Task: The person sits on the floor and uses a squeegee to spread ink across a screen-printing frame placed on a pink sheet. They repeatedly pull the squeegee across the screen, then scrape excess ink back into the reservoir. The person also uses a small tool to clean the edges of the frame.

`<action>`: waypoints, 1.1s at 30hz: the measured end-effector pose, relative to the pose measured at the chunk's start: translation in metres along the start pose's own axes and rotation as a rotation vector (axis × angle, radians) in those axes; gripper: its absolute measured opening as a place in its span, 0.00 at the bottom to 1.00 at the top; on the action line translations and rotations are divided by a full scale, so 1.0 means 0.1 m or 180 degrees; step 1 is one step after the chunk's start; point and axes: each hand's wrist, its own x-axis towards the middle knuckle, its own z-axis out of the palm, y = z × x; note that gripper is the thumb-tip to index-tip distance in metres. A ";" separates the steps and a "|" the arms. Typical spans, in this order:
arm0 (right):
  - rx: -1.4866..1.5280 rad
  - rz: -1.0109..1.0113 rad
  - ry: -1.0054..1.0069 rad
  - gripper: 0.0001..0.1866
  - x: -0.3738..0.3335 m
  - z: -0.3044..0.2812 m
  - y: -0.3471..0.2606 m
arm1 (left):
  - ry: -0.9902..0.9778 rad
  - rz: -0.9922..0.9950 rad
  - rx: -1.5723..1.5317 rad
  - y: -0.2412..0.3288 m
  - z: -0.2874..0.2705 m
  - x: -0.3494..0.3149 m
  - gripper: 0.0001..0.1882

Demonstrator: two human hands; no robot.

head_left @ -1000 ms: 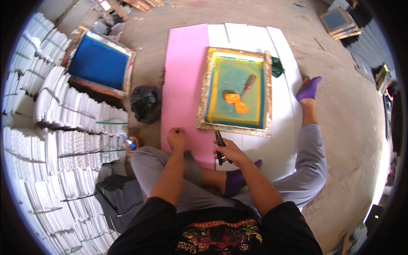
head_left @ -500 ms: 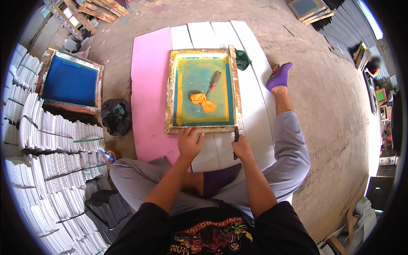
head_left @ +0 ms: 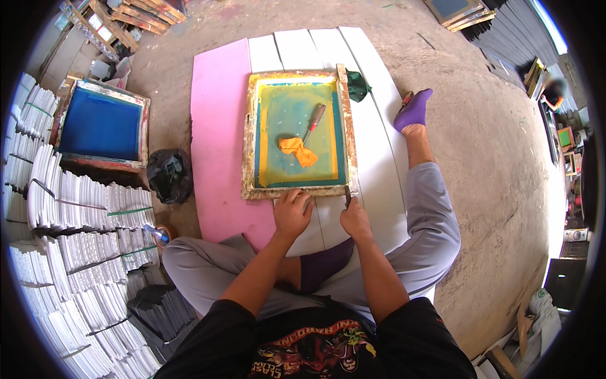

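Note:
A wooden-framed printing screen [head_left: 249,126], its paint worn, lies flat before me with yellow and teal mesh. On the mesh rest a screwdriver [head_left: 314,122] and a crumpled orange cloth [head_left: 297,151], its folds beside the screwdriver's shaft tip. My left hand [head_left: 292,213] has its fingers apart on the frame's near rail and holds nothing. Closed around a dark narrow tool [head_left: 348,197], my right hand [head_left: 355,220] sits at the frame's near right corner. The tool's tip meets the rail there; its exact kind cannot be made out.
Pink and white boards [head_left: 218,126] lie under the screen. A dark green plastic piece [head_left: 358,85] is at its far right. To the left are a black bag [head_left: 169,175], a blue screen [head_left: 101,123] and bundled white stacks [head_left: 69,189]. A person [head_left: 554,95] is far right.
My right hand has shifted slightly left and up, and the dark tool has turned so less of it shows. My left hand has slid right along the rail. The view has shifted a little.

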 end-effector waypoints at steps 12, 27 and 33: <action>0.0328 -0.0276 0.0033 0.15 0.17 -0.01 0.25 | 0.0042 0.0103 0.0060 0.02 0.03 0.04 0.13; 0.2405 -0.0368 -0.1812 0.10 -0.23 0.04 -0.24 | -0.0362 -0.0767 -0.1459 0.10 -0.21 0.08 0.11; 0.2208 -0.0406 -0.2430 0.14 -0.34 0.23 -0.38 | -0.0330 -0.0836 -0.1481 -0.16 -0.33 -0.12 0.09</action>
